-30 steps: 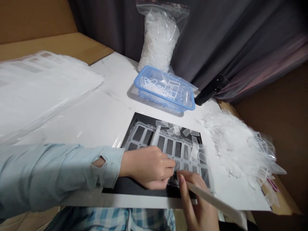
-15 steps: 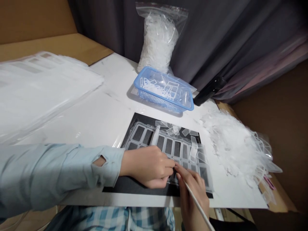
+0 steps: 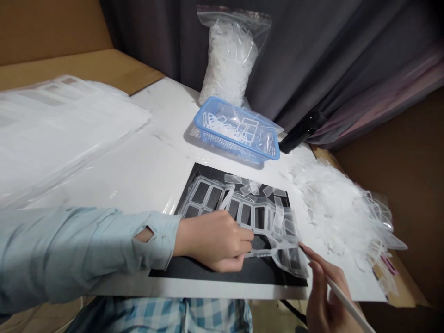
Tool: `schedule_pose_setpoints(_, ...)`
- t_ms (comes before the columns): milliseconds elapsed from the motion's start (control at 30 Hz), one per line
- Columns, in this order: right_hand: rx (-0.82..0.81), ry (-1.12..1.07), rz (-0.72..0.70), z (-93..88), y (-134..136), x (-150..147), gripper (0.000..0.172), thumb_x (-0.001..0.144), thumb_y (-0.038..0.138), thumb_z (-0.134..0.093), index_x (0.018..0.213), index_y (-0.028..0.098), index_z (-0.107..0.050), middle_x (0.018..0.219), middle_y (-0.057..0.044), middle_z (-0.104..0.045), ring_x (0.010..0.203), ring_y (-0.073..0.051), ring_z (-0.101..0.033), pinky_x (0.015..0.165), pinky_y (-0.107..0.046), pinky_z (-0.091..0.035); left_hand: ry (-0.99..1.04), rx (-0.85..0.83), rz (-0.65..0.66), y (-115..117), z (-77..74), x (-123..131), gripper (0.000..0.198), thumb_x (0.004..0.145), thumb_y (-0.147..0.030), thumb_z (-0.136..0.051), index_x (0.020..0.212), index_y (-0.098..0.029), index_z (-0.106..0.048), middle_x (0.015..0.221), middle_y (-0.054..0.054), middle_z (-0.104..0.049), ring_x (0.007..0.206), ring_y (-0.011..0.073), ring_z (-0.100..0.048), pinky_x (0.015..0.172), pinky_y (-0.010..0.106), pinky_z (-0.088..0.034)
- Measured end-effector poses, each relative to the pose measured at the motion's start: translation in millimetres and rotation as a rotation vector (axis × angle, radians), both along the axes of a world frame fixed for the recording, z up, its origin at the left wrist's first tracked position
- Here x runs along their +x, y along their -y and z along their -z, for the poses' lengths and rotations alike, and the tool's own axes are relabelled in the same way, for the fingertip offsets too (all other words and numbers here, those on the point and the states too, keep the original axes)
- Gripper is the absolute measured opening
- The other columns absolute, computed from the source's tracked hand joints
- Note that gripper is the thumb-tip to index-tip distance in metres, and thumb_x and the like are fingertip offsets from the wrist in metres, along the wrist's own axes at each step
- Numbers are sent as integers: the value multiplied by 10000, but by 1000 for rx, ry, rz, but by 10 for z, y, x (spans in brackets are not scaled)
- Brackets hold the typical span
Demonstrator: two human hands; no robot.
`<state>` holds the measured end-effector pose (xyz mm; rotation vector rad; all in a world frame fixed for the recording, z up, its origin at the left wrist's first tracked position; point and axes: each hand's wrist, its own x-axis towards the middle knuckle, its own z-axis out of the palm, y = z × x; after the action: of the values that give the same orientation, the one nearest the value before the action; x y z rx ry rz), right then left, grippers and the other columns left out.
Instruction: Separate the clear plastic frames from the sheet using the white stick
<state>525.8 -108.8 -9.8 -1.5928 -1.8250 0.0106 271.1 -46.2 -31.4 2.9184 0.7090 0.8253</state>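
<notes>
A clear plastic sheet of rectangular frames [image 3: 243, 210] lies on a black mat [image 3: 208, 270]. My left hand [image 3: 215, 240] is closed, pinching the sheet's near edge and holding it down. My right hand [image 3: 326, 303] is at the bottom right, closed around a thin white stick [image 3: 338, 291] whose tip touches the sheet's right part. The plastic there is lifted and stretched into a strand between my two hands. Small clear rectangles [image 3: 249, 185] lie loose at the mat's far edge.
A blue basket [image 3: 236, 136] with clear pieces stands beyond the mat. Behind it is a zip bag [image 3: 229, 55] full of clear scrap. A heap of clear plastic scrap [image 3: 340, 212] lies to the right, stacked white sheets [image 3: 58, 125] to the left, a black object [image 3: 301, 129] by the curtain.
My right hand has drawn away to the right with the stick, pulling part of the plastic frame sheet up off the mat. My left hand has stayed in place.
</notes>
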Motion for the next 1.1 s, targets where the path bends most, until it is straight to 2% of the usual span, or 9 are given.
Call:
schedule_pose_setpoints(100,105,-60,167,-72,0,95,372,1010,451,-463,1071,173,-703,1006,-110,-708,831,-254,-657,732,-358,-475,5,19,-9,3,12,-1,140,764,-184,-547,623,-184,-548,658,-36,-555,426,104,-406,374,329,-267)
schedule_pose_setpoints(167,162,-147,211,-125,-19,90,380,1003,458,-482,1062,153,-701,998,-122,-709,829,-264,-668,788,-396,-498,5,36,1,4,21,-4,136,765,-184,-542,629,-185,-536,668,-33,-554,425,101,-392,374,325,-251)
schedule_pose_setpoints(333,93,-287,29,-151,-133,-35,274,979,354,-559,1088,150,-707,1165,-126,-688,1016,-290,-672,956,-464,-493,-17,49,62,-21,15,-21,51,793,-203,-545,758,-189,-580,753,-11,-587,442,108,-383,384,320,-245)
schedule_pose_setpoints(433,-7,-257,-170,-98,-206,-97,226,975,297,-558,1099,187,-711,1175,-98,-680,1001,-255,-675,883,-403,-540,-30,40,137,-49,-17,-30,192,826,-235,-560,991,-177,-637,933,31,-654,584,147,-494,436,322,-337)
schedule_pose_setpoints(500,-104,-251,-240,-50,-224,-136,223,979,301,-548,1083,196,-715,1058,-81,-702,922,-226,-678,794,-347,-561,-25,24,156,-64,-36,-26,254,840,-222,-557,1068,-153,-644,1032,58,-680,753,182,-568,578,334,-445)
schedule_pose_setpoints(600,-231,-280,-178,39,-208,-207,254,977,363,-552,984,192,-739,906,-59,-716,790,-202,-677,715,-299,-561,25,-23,166,-75,-32,-8,289,847,-191,-542,1104,-114,-648,1134,92,-697,978,215,-610,857,360,-489)
schedule_pose_setpoints(700,-260,-321,-88,136,-206,-264,331,957,442,-567,896,175,-753,809,-57,-721,697,-198,-677,646,-272,-558,60,-62,176,-76,1,9,354,843,-201,-551,1159,-65,-634,1201,123,-688,1111,234,-608,1017,371,-450)
schedule_pose_setpoints(833,-222,-337,-83,212,-268,-279,391,931,496,-584,838,156,-755,729,-63,-713,632,-199,-669,617,-271,-554,58,-106,169,-75,29,14,391,840,-206,-546,1190,-52,-631,1218,126,-686,1113,243,-628,1042,375,-446)
schedule_pose_setpoints(1100,-233,-359,-89,189,-295,-311,387,935,481,-581,829,147,-747,711,-67,-712,628,-198,-679,592,-246,-546,50,-122,157,-77,33,13,385,858,-211,-508,1192,-66,-634,1271,108,-666,1106,250,-629,1038,383,-432)
